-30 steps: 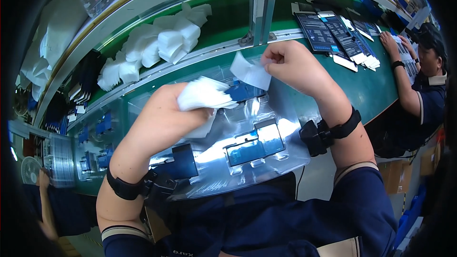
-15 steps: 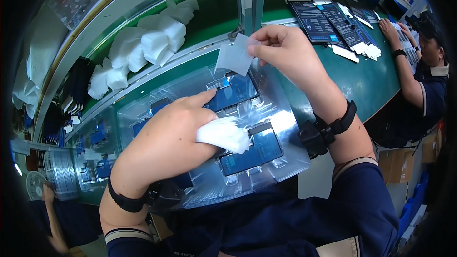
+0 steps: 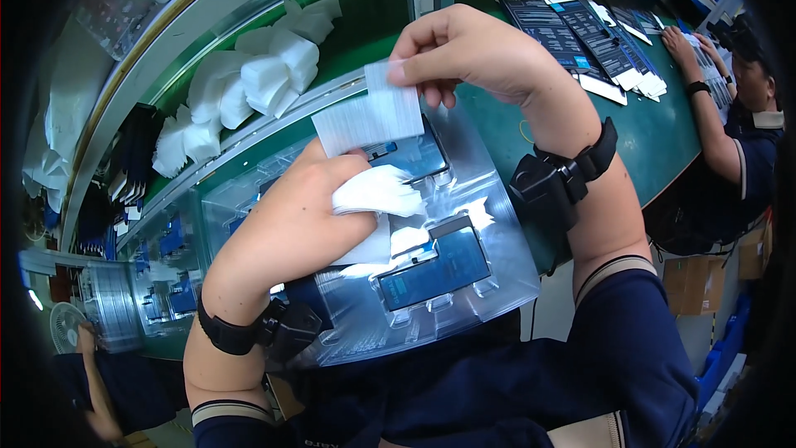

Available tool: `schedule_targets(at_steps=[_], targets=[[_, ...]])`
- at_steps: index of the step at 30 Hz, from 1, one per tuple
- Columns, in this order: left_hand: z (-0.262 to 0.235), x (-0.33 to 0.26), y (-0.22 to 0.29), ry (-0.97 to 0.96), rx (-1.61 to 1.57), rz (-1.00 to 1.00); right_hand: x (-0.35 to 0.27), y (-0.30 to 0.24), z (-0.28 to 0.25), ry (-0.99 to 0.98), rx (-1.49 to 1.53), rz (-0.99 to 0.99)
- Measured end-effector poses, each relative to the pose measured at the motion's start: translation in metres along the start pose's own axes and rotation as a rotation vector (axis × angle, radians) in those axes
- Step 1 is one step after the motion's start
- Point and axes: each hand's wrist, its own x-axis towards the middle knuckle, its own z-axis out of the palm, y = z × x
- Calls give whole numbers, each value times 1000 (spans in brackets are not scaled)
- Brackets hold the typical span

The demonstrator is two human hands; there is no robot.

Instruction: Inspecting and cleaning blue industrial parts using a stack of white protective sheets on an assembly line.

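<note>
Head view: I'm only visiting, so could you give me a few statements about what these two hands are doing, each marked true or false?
1. The right hand pinches a thin white sheet. True.
2. The left hand is empty. False: it holds a crumpled white cloth.
3. A clear plastic tray lies under the hands. True.
4. Both wrists are bare. False: each wears a black band.
5. The bench top is red. False: it is green.

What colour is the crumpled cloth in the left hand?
White. The crumpled cloth held in the left hand shows best in the head view.
</note>
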Motion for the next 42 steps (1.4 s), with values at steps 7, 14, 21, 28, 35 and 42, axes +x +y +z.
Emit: schedule_targets(at_steps=[7,14,21,28,35,42], targets=[[6,4,-5,106,-9,34,8,25,8,258,50,-22],[6,3,-8,140,-81,49,8,23,14,265,-106,-30],[8,6,-16,156,-95,182,7,23,16,234,-418,-173],[-5,-5,-7,209,-289,105,-3,12,5,73,-409,-204],[-31,-24,-12,379,-397,-48,0,13,10,-158,-469,-113],[-33,-28,-22,467,-414,-52,-7,14,14,-130,-574,-165]])
